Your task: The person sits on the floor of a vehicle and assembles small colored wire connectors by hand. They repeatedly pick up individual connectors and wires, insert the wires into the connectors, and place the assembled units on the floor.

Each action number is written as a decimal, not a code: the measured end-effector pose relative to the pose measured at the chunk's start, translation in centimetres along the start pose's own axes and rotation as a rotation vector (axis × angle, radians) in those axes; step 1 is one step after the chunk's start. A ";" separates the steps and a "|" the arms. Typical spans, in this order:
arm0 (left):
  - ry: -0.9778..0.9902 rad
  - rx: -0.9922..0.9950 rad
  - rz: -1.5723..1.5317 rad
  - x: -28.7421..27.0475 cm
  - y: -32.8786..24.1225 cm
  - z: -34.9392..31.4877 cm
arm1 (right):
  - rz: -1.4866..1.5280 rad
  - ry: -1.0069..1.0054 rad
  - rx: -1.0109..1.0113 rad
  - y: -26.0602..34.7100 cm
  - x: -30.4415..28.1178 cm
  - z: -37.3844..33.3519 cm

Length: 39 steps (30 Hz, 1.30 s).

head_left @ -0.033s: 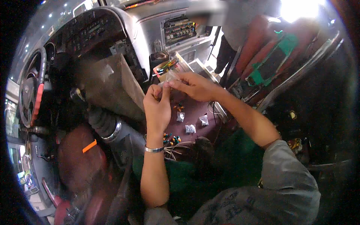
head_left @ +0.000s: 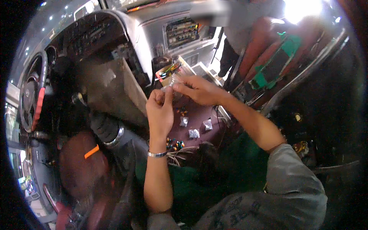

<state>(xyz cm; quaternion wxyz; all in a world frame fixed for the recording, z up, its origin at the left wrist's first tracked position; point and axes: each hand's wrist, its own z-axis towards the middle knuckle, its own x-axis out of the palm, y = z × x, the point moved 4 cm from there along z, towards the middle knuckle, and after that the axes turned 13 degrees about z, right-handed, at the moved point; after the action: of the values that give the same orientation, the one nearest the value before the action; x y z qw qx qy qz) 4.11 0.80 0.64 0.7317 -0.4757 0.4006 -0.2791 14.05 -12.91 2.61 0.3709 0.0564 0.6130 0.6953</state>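
Above a dark reddish surface (head_left: 199,111), my two hands meet over a small clear plastic bag (head_left: 174,79). My left hand (head_left: 159,105), below a metal wristband, is closed with its thumb pressed against the bag's lower edge. From the right, my right hand (head_left: 197,89) pinches the bag's upper part. What the bag contains is too small to make out. Below the hands lie three small silvery packets, among them a packet (head_left: 194,133) nearest me. Small orange and green pieces (head_left: 176,144) are scattered beside my left wrist, with more orange pieces (head_left: 182,111) farther off.
Beyond my hands stands an open box (head_left: 168,73) of coloured items. White cables (head_left: 178,156) lie along the surface's near edge. A steering wheel (head_left: 33,92) and gear lever (head_left: 80,97) are left. Another person (head_left: 229,55) stands at the back, beside a red seat (head_left: 253,50).
The view has shifted slightly. Both hands stay together on the plastic bag, the fingers moving only a little. The packets and loose pieces lie as before.
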 end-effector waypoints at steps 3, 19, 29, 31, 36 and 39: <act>-0.075 -0.033 -0.089 0.2 1.3 0.5 | -0.138 -0.046 -0.068 -3.5 -1.2 1.1; 0.028 -0.253 -0.270 -0.9 1.5 1.4 | -0.558 0.146 0.910 -43.3 8.3 -12.7; 0.012 -0.166 -0.107 -2.0 1.4 1.6 | -0.611 -0.047 0.961 -41.4 8.2 -12.1; 0.055 -0.164 -0.150 -1.2 1.6 1.7 | -0.538 0.005 1.017 -41.0 3.7 -9.7; 0.011 -0.030 -0.007 -1.1 -0.3 1.5 | -0.610 -0.058 0.582 -29.0 -5.8 3.3; 0.002 0.047 -0.089 -0.2 -0.2 1.9 | -0.714 -0.072 0.417 -21.3 -10.2 6.6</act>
<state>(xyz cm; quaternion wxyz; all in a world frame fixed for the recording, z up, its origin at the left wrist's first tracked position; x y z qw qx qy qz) 5.61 1.74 1.27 0.7292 -0.4755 0.3731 -0.3210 34.37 -14.12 -10.99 0.5907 -0.0615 0.7084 0.3814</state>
